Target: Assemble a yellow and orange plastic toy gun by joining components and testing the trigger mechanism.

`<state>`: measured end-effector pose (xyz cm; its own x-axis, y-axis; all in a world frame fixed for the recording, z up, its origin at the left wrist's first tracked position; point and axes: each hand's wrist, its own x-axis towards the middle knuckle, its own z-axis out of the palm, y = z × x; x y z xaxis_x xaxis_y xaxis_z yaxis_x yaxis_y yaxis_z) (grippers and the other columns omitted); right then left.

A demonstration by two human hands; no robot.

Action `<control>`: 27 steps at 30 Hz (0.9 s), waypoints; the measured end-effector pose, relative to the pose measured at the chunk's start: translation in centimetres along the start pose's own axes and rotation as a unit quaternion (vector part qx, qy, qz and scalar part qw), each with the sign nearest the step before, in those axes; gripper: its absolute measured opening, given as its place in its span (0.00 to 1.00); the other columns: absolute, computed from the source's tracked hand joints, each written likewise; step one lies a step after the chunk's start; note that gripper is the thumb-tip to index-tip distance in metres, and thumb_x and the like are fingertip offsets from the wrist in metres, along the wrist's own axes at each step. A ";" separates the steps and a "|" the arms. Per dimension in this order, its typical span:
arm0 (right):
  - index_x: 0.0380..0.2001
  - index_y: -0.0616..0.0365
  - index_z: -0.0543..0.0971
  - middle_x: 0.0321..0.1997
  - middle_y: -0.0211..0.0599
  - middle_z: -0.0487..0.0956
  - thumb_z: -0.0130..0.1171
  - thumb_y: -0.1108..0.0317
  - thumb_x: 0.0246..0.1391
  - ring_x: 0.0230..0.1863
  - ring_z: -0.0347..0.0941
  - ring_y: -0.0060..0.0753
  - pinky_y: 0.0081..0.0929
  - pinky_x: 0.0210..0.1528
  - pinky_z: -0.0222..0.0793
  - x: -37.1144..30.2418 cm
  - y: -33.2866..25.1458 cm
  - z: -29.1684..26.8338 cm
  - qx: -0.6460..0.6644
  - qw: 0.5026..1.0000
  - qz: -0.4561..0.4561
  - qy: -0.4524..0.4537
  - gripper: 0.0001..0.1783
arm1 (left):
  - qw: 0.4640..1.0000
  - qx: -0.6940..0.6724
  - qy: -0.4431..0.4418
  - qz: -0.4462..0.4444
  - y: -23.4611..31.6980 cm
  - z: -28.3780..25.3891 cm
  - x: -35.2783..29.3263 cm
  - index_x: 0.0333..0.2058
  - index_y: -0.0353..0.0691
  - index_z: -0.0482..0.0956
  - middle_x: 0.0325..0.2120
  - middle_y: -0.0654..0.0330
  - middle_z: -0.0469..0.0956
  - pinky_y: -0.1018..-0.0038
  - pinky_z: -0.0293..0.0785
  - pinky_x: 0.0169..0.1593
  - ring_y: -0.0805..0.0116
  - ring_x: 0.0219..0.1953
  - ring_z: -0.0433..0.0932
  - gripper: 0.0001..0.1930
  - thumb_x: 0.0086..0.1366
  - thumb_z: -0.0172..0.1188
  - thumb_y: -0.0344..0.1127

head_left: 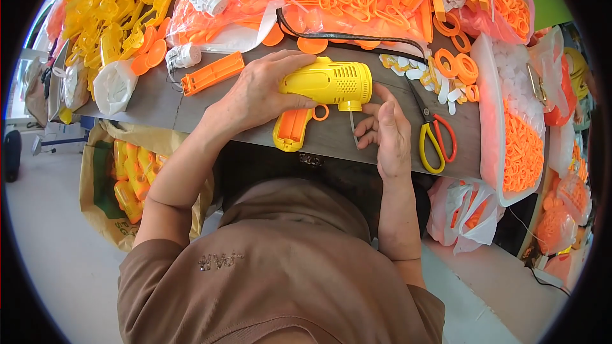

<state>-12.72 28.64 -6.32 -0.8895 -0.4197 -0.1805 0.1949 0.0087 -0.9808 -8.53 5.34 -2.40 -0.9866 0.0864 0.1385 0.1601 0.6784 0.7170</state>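
My left hand (258, 92) is closed round the rear of a yellow toy gun (328, 83), thumb across its side. The gun lies on its side just above the table's near edge. Its handle shows an orange insert (293, 129), and an orange ring (320, 113) sits beside the handle. From a round yellow neck (349, 106) under the barrel hangs a thin clear tube (354, 129). My right hand (390, 130) is at the front end, fingers bent and apart, fingertips close to the tube; whether they touch it I cannot tell.
Scissors (433, 143) with red and yellow handles lie right of my right hand. An orange battery-case part (213, 73) and white motor units (183, 56) are at the left. Orange parts (357, 0) heap up behind. A white bin (492, 121) stands at right, a paper bag (102, 185) below left.
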 end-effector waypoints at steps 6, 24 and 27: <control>0.60 0.72 0.57 0.38 0.43 0.72 0.42 0.36 0.58 0.27 0.70 0.21 0.14 0.22 0.67 -0.1 -0.2 0.1 -0.012 1.000 0.001 -0.004 0.46 | 1.000 -0.017 0.004 -0.001 -0.4 0.2 -0.1 0.51 0.32 0.71 0.48 0.51 0.73 0.69 0.70 0.51 0.61 0.48 0.74 0.32 0.46 0.71 0.33; 0.58 0.66 0.58 0.30 0.36 0.75 0.58 0.69 0.53 0.11 0.58 0.13 0.13 0.09 0.54 0.7 -1.0 3.2 0.099 0.994 0.036 0.036 0.32 | 0.998 -0.063 0.006 -0.009 -1.4 0.5 0.2 0.49 0.35 0.71 0.45 0.56 0.71 0.70 0.67 0.54 0.62 0.48 0.71 0.33 0.42 0.73 0.30; 0.58 0.65 0.58 0.31 0.37 0.76 0.58 0.71 0.52 0.11 0.56 0.12 0.12 0.09 0.52 0.7 -0.7 3.6 0.110 0.992 0.030 0.052 0.32 | 0.998 -0.060 -0.005 -0.013 -1.6 0.4 0.3 0.50 0.36 0.69 0.45 0.56 0.71 0.70 0.67 0.53 0.63 0.48 0.71 0.35 0.41 0.73 0.31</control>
<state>-11.98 25.08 -5.45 -0.9091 -0.3293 -0.2553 0.3236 -0.1721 -0.9304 -9.12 4.58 -3.80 -0.9907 0.0768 0.1122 0.1359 0.5886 0.7969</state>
